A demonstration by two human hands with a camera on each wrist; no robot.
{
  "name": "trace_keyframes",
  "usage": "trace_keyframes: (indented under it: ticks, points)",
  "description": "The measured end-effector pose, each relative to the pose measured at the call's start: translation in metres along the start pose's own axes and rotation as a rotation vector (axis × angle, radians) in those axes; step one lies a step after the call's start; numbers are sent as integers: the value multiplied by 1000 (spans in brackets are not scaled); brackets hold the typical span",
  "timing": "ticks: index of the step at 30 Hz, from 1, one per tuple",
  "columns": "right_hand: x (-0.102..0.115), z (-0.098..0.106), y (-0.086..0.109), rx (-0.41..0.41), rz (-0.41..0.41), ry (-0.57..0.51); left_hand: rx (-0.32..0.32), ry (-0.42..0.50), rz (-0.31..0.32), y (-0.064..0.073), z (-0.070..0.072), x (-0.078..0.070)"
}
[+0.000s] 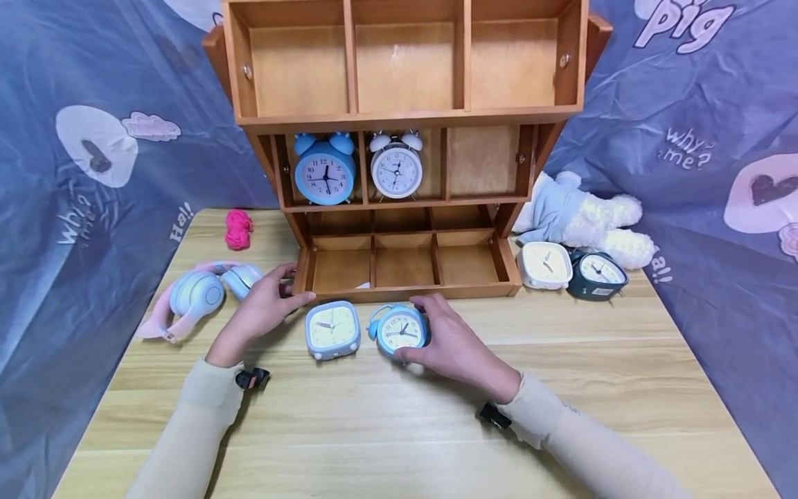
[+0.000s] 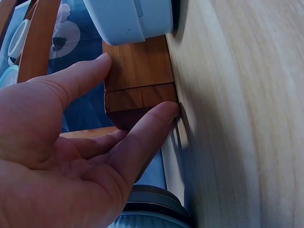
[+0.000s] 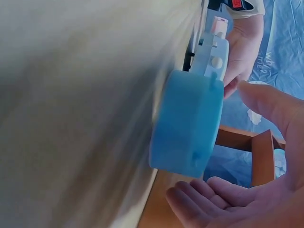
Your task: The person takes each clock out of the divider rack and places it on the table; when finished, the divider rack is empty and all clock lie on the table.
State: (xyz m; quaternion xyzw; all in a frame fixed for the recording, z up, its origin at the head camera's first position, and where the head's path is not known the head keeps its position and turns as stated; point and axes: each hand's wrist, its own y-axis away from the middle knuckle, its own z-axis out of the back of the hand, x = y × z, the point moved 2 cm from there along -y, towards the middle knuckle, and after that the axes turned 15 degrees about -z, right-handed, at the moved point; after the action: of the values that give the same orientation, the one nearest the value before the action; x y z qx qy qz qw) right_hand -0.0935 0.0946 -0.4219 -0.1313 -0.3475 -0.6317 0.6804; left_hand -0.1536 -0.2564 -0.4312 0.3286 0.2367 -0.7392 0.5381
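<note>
My left hand (image 1: pixel 267 305) grips the lower left corner of the wooden shelf (image 1: pixel 411 294), thumb and fingers on either side of it. In the left wrist view the thumb (image 2: pixel 88 76) rests along the wood's edge. A round blue twin-bell alarm clock (image 1: pixel 401 330) lies face up on the table in front of the shelf. My right hand (image 1: pixel 458 343) spreads around its right side, and the right wrist view shows a gap between thumb (image 3: pixel 263 97) and clock. Left of it lies a pale blue square clock (image 1: pixel 333 328), face up.
Inside the shelf's middle tier stand a blue alarm clock (image 1: pixel 325 173) and a white one (image 1: pixel 396 170). Headphones (image 1: pixel 198 291) and pink yarn (image 1: pixel 238 229) lie at left. A white square clock (image 1: pixel 545 265), a dark green clock (image 1: pixel 597 274) and a plush toy (image 1: pixel 586 215) are at right.
</note>
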Motion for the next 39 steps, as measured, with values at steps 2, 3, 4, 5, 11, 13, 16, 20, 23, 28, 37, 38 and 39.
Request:
trace_keyframes:
  ticks: [2,3,4,5,11,13,16,20,23,28,37,38,39]
  points:
    - [2,4,-1,-12,13,4,-2,0,-2,0,0,0]
    - [3,6,-1,-17,17,5,-2,1,-4,0,0,0]
    - [4,8,-1,-20,22,7,-3,0,-6,0,0,0]
    - [5,11,-2,-25,26,7,-3,-2,-6,0,0,0]
    - [19,38,-9,-72,68,-6,-4,-12,1,0,0,-1]
    - [24,49,-12,-103,77,-10,-4,-14,1,0,0,-1]
    - [32,63,-15,-147,90,-27,-3,-5,-1,0,0,-1]
    - [41,78,-20,-198,139,-64,-1,15,1,0,-1,0]
    - [48,85,-24,-242,193,-94,-2,19,2,0,-1,1]
    - [59,93,-32,-342,291,-115,-2,19,1,0,-1,1]
    - [77,101,-53,-484,385,-139,-2,10,5,-1,0,1]
    - [80,102,-55,-498,392,-146,-2,11,6,-1,0,1]
    - [82,103,-58,-513,399,-151,-1,14,7,-1,0,2]
